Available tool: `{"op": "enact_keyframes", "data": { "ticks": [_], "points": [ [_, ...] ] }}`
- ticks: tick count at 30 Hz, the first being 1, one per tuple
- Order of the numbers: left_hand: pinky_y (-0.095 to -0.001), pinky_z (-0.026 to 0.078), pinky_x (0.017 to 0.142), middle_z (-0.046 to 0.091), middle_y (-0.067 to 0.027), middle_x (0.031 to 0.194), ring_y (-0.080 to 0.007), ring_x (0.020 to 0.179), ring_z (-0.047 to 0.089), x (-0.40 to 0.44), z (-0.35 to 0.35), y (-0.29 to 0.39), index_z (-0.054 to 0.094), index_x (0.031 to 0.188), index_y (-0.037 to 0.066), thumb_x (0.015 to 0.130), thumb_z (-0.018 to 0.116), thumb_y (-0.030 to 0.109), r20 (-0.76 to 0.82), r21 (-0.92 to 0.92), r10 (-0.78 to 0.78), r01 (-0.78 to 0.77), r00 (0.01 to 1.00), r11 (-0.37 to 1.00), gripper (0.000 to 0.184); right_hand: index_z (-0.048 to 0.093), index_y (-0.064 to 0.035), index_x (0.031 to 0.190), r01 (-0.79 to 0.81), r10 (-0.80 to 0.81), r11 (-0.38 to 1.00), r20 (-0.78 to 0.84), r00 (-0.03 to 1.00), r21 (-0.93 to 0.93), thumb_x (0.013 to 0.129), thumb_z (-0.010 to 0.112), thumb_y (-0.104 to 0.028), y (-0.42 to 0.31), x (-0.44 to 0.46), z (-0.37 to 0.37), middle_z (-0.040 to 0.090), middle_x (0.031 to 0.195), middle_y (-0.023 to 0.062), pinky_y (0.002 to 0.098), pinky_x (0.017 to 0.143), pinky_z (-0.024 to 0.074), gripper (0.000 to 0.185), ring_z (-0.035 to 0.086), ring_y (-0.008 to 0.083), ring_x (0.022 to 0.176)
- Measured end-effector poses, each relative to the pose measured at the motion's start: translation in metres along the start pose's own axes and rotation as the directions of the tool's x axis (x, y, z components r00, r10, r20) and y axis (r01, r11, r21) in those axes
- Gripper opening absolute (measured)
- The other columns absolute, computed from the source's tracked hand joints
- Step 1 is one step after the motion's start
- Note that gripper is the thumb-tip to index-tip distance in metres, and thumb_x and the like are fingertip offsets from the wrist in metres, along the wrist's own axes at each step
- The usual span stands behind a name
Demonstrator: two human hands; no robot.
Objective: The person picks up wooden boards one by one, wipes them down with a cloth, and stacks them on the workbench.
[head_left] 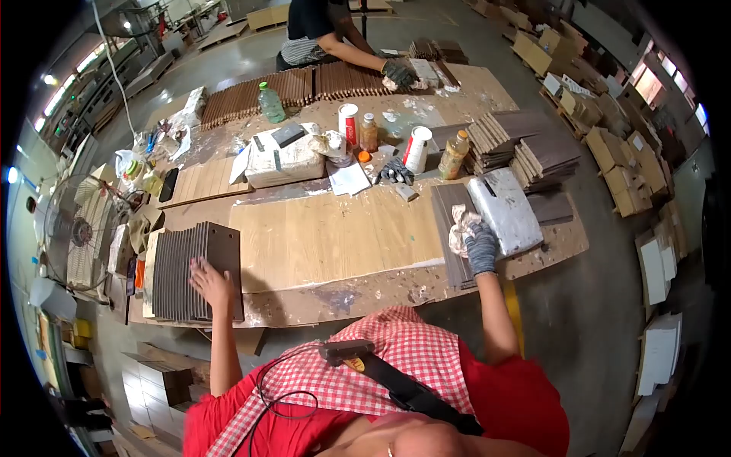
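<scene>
My left hand is bare, its fingers stretched out against the front board of a row of dark boards standing on edge at the table's left. A grey knit glove covers my right hand, which is closed on a crumpled whitish rag. That rag rests over dark flat boards at the right side. Just right of the glove lies a white wrapped block. Light wood-grain boards lie flat between my two hands.
Across the table, a co-worker's gloved hand works beside a long row of brown slats. Bottles, white cans, a spare glove and a plastic-wrapped block stand mid-table. A fan is at left; stacked boards sit right.
</scene>
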State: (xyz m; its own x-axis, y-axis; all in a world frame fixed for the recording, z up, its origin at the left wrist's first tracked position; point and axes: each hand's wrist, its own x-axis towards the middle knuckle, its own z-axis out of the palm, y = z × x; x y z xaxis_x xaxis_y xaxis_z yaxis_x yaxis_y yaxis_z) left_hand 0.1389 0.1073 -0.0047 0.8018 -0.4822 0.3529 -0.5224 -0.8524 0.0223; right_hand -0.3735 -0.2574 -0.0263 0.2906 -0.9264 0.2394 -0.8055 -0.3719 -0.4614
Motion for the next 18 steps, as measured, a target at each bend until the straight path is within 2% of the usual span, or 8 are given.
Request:
{"op": "enact_keyframes", "data": {
  "ticks": [2, 3, 5, 7, 9, 10, 14, 18],
  "points": [
    [-0.0473, 0.015, 0.109, 0.024, -0.0166, 0.145, -0.0308, 0.135, 0.02, -0.009, -0.003, -0.013, 0.022, 0.139, -0.001, 0.074, 0.067, 0.028, 0.038, 0.164, -0.146, 0.138, 0.989, 0.977, 0.084, 0.062, -0.0105, 0.11, -0.015, 0.018, 0.981, 0.015, 1.0, -0.193, 0.075, 0.066, -0.024, -0.011, -0.008, 0.0, 0.048, 0.124, 0.0161, 0.0367, 0.098, 0.0355, 0.038, 0.043, 0.0317, 0.116],
    [-0.0473, 0.015, 0.109, 0.024, -0.0166, 0.145, -0.0308, 0.135, 0.02, -0.013, -0.006, -0.017, 0.022, 0.139, -0.001, 0.074, 0.067, 0.028, 0.033, 0.159, -0.157, 0.15, 0.987, 0.976, 0.084, 0.062, -0.0105, 0.11, -0.002, 0.004, 0.981, 0.011, 1.0, -0.193, 0.075, 0.066, -0.024, -0.022, -0.013, -0.007, 0.048, 0.124, 0.0161, 0.0367, 0.098, 0.0355, 0.038, 0.043, 0.0317, 0.116],
    [-0.0459, 0.014, 0.11, 0.021, -0.018, 0.146, -0.0303, 0.137, 0.015, -0.018, -0.01, -0.02, 0.02, 0.138, -0.006, 0.073, 0.068, 0.03, 0.162, 0.151, -0.072, 0.047, 0.984, 0.987, 0.088, 0.063, -0.0124, 0.108, -0.004, -0.021, 0.934, -0.065, 0.998, -0.358, 0.076, 0.065, -0.028, -0.039, -0.018, -0.016, 0.046, 0.126, 0.0167, 0.038, 0.102, 0.0317, 0.036, 0.038, 0.0315, 0.121],
    [-0.0451, 0.015, 0.11, 0.021, -0.0179, 0.146, -0.0299, 0.137, 0.015, -0.018, -0.004, -0.024, 0.022, 0.138, -0.004, 0.073, 0.068, 0.03, 0.168, 0.147, -0.086, 0.061, 0.982, 0.987, 0.087, 0.063, -0.0123, 0.108, -0.008, -0.007, 0.935, -0.043, 0.999, -0.354, 0.077, 0.064, -0.031, -0.041, -0.018, -0.017, 0.045, 0.128, 0.0152, 0.039, 0.104, 0.0277, 0.036, 0.033, 0.0316, 0.125],
    [-0.0441, 0.015, 0.11, 0.022, -0.0173, 0.146, -0.029, 0.137, 0.015, -0.017, -0.004, -0.023, 0.023, 0.138, -0.004, 0.073, 0.069, 0.027, 0.137, 0.163, -0.069, 0.046, 0.988, 0.986, 0.085, 0.061, -0.0101, 0.11, 0.03, -0.037, 0.969, -0.023, 0.999, -0.245, 0.077, 0.065, -0.025, -0.023, -0.015, -0.003, 0.048, 0.125, 0.0146, 0.0376, 0.103, 0.0304, 0.036, 0.038, 0.0311, 0.122],
    [-0.0438, 0.015, 0.11, 0.022, -0.0158, 0.146, -0.0284, 0.137, 0.016, -0.017, -0.015, -0.019, 0.024, 0.138, -0.003, 0.073, 0.069, 0.023, 0.165, 0.125, -0.088, 0.067, 0.982, 0.99, 0.082, 0.059, -0.0069, 0.11, 0.069, -0.061, 0.991, -0.074, 0.995, 0.111, 0.076, 0.065, -0.016, -0.002, -0.009, 0.016, 0.054, 0.117, 0.0153, 0.0365, 0.098, 0.0359, 0.035, 0.047, 0.0314, 0.114],
    [-0.0442, 0.013, 0.111, 0.021, -0.0163, 0.147, -0.0286, 0.137, 0.017, -0.017, -0.008, -0.026, 0.024, 0.138, -0.003, 0.07, 0.071, 0.019, 0.146, 0.033, -0.055, 0.051, 0.988, 0.998, 0.085, 0.059, -0.0042, 0.108, 0.149, -0.134, 0.982, -0.13, 0.982, 0.114, 0.075, 0.063, -0.008, 0.002, -0.003, 0.016, 0.058, 0.108, 0.0166, 0.0363, 0.093, 0.041, 0.033, 0.054, 0.0318, 0.103],
    [-0.0421, 0.013, 0.111, 0.021, -0.0174, 0.146, -0.0284, 0.136, 0.018, -0.017, -0.019, -0.022, 0.026, 0.137, -0.003, 0.071, 0.069, 0.016, 0.15, 0.02, -0.031, 0.028, 0.988, 0.999, 0.081, 0.061, -0.0025, 0.103, 0.107, -0.105, 0.993, -0.051, 0.993, 0.043, 0.079, 0.06, -0.009, -0.005, 0.016, 0.008, 0.058, 0.105, 0.0175, 0.037, 0.089, 0.0424, 0.025, 0.055, 0.0318, 0.097]
  ]
}}
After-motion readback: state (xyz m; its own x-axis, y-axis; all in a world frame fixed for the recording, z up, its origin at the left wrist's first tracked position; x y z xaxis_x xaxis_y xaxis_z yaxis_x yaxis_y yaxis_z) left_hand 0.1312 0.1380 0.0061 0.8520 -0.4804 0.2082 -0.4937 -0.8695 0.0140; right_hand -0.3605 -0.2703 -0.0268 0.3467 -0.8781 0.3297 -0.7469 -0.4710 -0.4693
